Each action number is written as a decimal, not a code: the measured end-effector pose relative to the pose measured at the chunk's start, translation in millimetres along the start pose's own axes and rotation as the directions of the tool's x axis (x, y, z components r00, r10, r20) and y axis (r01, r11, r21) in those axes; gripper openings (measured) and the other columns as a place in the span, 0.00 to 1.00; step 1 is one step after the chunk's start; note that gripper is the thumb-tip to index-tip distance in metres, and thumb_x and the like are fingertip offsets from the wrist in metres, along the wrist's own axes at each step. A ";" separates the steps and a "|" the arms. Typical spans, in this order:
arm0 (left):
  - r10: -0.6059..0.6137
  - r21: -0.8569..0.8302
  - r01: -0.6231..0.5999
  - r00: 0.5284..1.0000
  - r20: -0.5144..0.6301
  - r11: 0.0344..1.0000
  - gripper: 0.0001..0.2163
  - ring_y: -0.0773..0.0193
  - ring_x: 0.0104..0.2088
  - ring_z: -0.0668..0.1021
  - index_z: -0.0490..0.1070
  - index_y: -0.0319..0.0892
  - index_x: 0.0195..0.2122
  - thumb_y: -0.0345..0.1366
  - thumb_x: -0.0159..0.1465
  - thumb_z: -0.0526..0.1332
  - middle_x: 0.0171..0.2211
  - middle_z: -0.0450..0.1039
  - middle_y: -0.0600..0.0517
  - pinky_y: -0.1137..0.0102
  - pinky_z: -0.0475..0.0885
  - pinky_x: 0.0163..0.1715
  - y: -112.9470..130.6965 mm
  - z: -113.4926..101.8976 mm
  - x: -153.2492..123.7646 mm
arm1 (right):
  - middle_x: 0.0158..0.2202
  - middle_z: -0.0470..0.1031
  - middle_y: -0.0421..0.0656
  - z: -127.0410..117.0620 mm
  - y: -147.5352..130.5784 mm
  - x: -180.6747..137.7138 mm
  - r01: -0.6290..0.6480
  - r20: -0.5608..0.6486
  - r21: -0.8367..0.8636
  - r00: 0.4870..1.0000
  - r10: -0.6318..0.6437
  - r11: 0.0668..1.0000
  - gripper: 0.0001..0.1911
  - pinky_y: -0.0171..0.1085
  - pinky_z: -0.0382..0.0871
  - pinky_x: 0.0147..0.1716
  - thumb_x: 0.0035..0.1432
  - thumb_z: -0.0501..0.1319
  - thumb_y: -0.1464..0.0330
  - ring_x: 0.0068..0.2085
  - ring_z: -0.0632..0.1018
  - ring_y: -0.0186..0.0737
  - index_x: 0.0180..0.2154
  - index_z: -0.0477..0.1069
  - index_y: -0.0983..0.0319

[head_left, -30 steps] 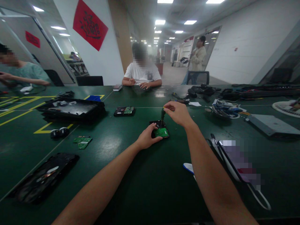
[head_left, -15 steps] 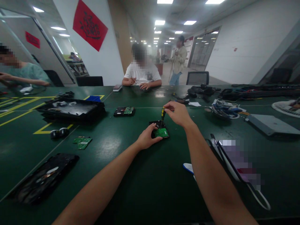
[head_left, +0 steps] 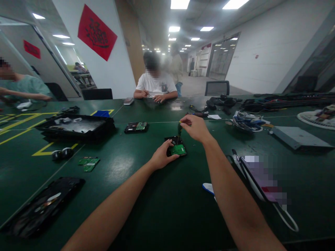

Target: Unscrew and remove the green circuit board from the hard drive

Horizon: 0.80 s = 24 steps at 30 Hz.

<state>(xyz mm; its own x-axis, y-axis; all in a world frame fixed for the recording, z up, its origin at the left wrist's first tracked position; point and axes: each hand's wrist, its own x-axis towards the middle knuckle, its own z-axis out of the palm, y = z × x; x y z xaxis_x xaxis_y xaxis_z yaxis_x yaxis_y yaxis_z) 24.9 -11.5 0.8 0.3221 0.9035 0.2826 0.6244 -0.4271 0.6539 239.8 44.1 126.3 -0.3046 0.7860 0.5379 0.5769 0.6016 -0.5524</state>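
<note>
A hard drive (head_left: 178,150) with a green circuit board lies on the green table in front of me. My left hand (head_left: 162,155) grips its left side, thumb along the near edge and fingers on the far left part. In my right hand (head_left: 194,127) is a screwdriver (head_left: 179,129), held by the top of its handle with the fingertips. The screwdriver stands nearly upright, its shaft reaching down to the drive by the board; the tip's exact seat is too small to make out. Tiny bits, perhaps screws, lie just right of the drive.
Another hard drive (head_left: 136,127) lies farther back. Left are loose green circuit boards (head_left: 89,163), a black casing (head_left: 44,205) and a black tray (head_left: 75,127). A phone (head_left: 261,177), a grey metal box (head_left: 300,137) and a cable bundle (head_left: 247,121) lie right. A person (head_left: 156,83) sits opposite.
The view has shifted slightly, moving the table items a little left. The screwdriver's handle has turned in my right fingers, its yellow marks now mostly hidden. My left hand stays on the drive.
</note>
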 end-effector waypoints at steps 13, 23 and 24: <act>0.007 -0.005 -0.007 1.000 0.011 1.000 0.28 0.50 0.69 0.64 0.68 0.45 0.58 0.48 0.59 0.69 0.67 0.63 0.43 0.54 0.60 0.68 2.4 -2.2 -0.5 | 0.41 0.82 0.45 2.6 0.4 -0.6 -0.004 -0.014 0.001 1.000 0.004 1.000 0.07 0.44 0.76 0.45 0.58 0.64 0.70 0.41 0.81 0.43 0.41 0.78 0.60; -0.007 -0.009 0.007 1.000 0.013 1.000 0.28 0.48 0.69 0.64 0.68 0.45 0.57 0.50 0.58 0.70 0.68 0.62 0.43 0.53 0.61 0.67 3.9 -3.3 -0.7 | 0.40 0.81 0.45 2.2 0.8 -0.1 0.001 -0.013 0.014 1.000 -0.001 1.000 0.06 0.44 0.76 0.45 0.58 0.65 0.67 0.40 0.81 0.43 0.39 0.77 0.60; -0.006 -0.010 0.006 1.000 0.013 1.000 0.28 0.48 0.69 0.64 0.68 0.46 0.57 0.50 0.59 0.70 0.67 0.62 0.43 0.53 0.61 0.67 3.8 -3.3 -0.7 | 0.40 0.81 0.45 2.0 0.6 0.0 0.009 -0.003 0.013 1.000 -0.008 1.000 0.07 0.44 0.76 0.45 0.58 0.65 0.68 0.40 0.81 0.43 0.40 0.77 0.59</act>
<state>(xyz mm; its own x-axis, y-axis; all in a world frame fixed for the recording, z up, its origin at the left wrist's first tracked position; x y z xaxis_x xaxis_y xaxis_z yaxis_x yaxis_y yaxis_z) 24.7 -13.6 5.3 0.3276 0.9057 0.2692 0.6197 -0.4210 0.6624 238.7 44.7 124.7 -0.3068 0.7804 0.5448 0.5646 0.6101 -0.5559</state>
